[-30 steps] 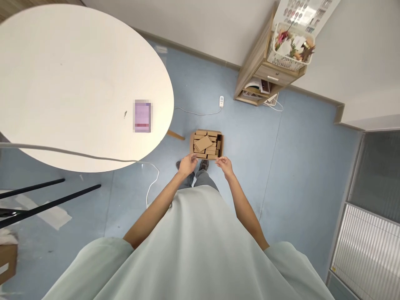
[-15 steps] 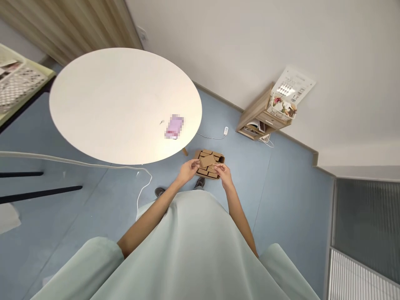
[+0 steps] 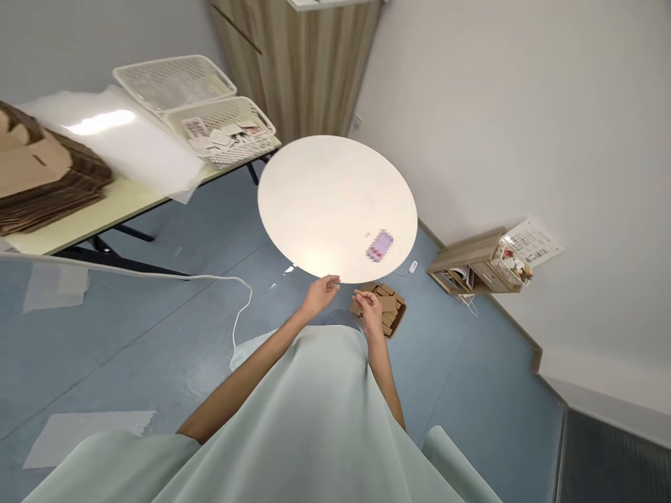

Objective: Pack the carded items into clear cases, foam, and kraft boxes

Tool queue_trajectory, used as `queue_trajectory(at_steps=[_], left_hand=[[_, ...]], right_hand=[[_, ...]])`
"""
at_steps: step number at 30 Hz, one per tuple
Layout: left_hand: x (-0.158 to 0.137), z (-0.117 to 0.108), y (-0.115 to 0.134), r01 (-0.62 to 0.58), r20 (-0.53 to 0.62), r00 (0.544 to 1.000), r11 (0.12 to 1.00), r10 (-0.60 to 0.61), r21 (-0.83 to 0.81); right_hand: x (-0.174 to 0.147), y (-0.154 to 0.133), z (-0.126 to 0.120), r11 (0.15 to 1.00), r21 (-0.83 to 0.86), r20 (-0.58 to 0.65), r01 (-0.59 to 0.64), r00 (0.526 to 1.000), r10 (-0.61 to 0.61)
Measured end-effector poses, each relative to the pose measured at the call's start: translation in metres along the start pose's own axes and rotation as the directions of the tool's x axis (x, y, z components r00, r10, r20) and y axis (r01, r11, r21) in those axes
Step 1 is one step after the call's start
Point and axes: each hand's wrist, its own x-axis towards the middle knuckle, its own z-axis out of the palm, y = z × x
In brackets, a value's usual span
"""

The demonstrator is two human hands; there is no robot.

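Note:
My left hand (image 3: 321,295) hangs in the air by the front edge of the round white table (image 3: 314,202), its fingers stretched out with nothing in them. My right hand (image 3: 370,311) is above the left part of an open carton (image 3: 399,327), fingers half bent and apart, holding nothing I can see. Several small brown cardboard boxes fill the carton; one flat box (image 3: 388,304) lies on top, partly covered by my right hand. On the table is a blurred purple item (image 3: 380,246).
At the left, a long table (image 3: 131,192) bears stacked flat cardboard (image 3: 47,175), white sheeting (image 3: 120,140) and white plastic baskets (image 3: 225,133). A white cable (image 3: 238,281) crosses the floor. A small wooden cabinet (image 3: 477,262) stands against the right wall.
Both hands have let go of the small cardboard box, which now lies on the others in the carton. The hands have risen, and the view has swung left, showing more of the long table.

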Motion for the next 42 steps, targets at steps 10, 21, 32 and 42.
queue_trajectory(at_steps=[10,21,32,42], left_hand=[[0.013,-0.123,-0.019,-0.002,-0.226,0.974,0.989,-0.032,-0.147],[0.071,-0.294,-0.015,0.08,-0.409,0.906,0.994,-0.106,-0.08],[0.151,-0.373,-0.01,0.117,-0.391,0.91,0.99,-0.139,-0.08],[0.256,-0.441,-0.002,0.127,-0.346,0.933,0.99,-0.098,0.065]], right_hand=[[0.027,-0.035,0.138,0.987,-0.15,0.18,0.048,0.983,-0.02],[0.093,-0.056,0.307,0.992,-0.13,0.351,0.01,0.936,0.037],[0.136,-0.107,0.399,0.982,-0.181,0.377,0.049,0.926,0.024],[0.138,-0.111,0.413,0.981,-0.195,0.155,-0.009,0.987,0.04]])
